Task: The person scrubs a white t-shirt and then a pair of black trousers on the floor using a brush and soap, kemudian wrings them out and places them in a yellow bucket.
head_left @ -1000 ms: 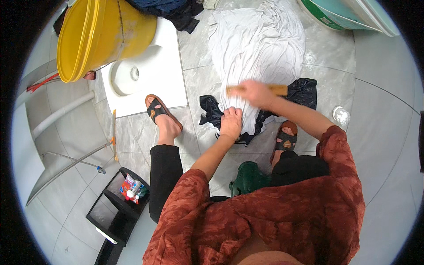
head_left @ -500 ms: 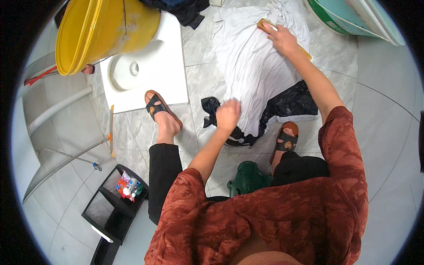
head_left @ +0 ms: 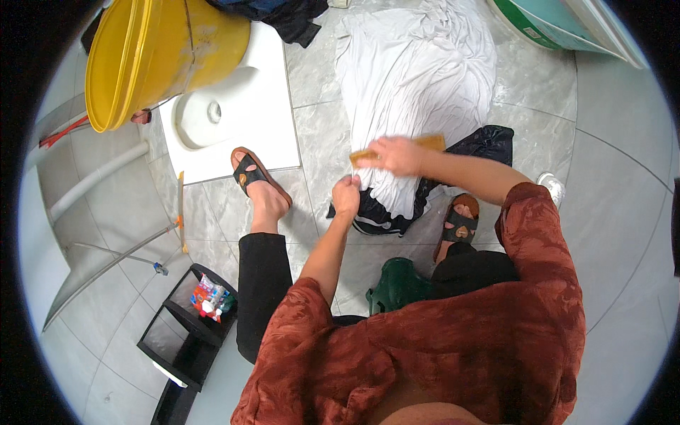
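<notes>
A wet white garment (head_left: 418, 71) lies spread and wrinkled on the tiled floor in front of me. Dark cloth (head_left: 489, 145) shows from beneath its near and right sides. My right hand (head_left: 397, 156), slightly blurred, is closed around a long yellow-brown scrubbing brush (head_left: 431, 142) that lies across the garment's near part. Whether its underside touches the fabric is hidden. Just left of the brush, my left hand (head_left: 346, 195) is closed on the garment's near left edge.
A squat toilet (head_left: 283, 106) is set in the floor at left, with a yellow bucket (head_left: 152, 57) above it. At far right stands a pale tub (head_left: 567, 28). A green stool (head_left: 398, 287) is under me; a black rack (head_left: 188, 333) stands lower left. A white shoe (head_left: 551, 188) is at right.
My right hand has brought the brush from the garment's far end down to its near end, beside my left hand. The left hand has shifted slightly left and nearer, onto the garment's edge.
</notes>
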{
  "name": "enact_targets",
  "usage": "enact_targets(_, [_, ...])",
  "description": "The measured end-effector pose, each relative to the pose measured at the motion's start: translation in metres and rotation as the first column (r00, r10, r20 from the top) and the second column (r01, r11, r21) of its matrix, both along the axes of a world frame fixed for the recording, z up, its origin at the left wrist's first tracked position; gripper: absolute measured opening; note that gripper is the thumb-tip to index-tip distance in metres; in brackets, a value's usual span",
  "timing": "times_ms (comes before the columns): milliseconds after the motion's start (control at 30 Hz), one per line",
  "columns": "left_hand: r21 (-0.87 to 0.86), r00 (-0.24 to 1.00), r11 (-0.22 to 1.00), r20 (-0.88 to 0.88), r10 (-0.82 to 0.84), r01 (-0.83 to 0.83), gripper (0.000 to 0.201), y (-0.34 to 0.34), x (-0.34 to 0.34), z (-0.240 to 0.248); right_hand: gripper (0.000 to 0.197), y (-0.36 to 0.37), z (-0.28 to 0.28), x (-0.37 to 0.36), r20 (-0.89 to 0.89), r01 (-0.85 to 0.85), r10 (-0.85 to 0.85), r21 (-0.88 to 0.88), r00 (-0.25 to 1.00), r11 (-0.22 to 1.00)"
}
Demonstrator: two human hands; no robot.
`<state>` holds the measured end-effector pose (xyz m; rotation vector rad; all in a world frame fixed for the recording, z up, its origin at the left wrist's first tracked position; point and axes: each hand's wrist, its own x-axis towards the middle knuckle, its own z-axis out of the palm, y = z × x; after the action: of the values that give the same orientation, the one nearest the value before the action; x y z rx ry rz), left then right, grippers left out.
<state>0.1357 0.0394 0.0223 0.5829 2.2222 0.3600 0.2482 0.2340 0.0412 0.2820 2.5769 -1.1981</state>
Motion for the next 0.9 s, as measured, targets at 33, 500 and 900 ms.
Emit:
enact_targets(33, [-0.060, 0.999, 0.997, -0.012, 0.046, -0.047, 0.030, -0.004, 0.002, 0.000, 0.045, 0.030, 0.000, -0.012, 0.226, 0.118, -0.104, -0.051, 0.968, 0.992])
enact_targets(500, [-0.213, 0.985, 0.963, -0.019, -0.171, 0.163, 0.033, 0.007, 0.000, -0.006, 0.031, -0.005, -0.010, 0.008, -0.065, 0.202, -0.201, 0.018, 0.978, 0.979])
enact_targets(900, [-0.184, 0.235, 0.222, 0.052, -0.970, 0.957, 0.021, 0.134, -0.001, 0.220, 0.048, 0.081, 0.032, 0.053, -0.387, 0.428, -0.228, 0.577, 0.893, 0.695])
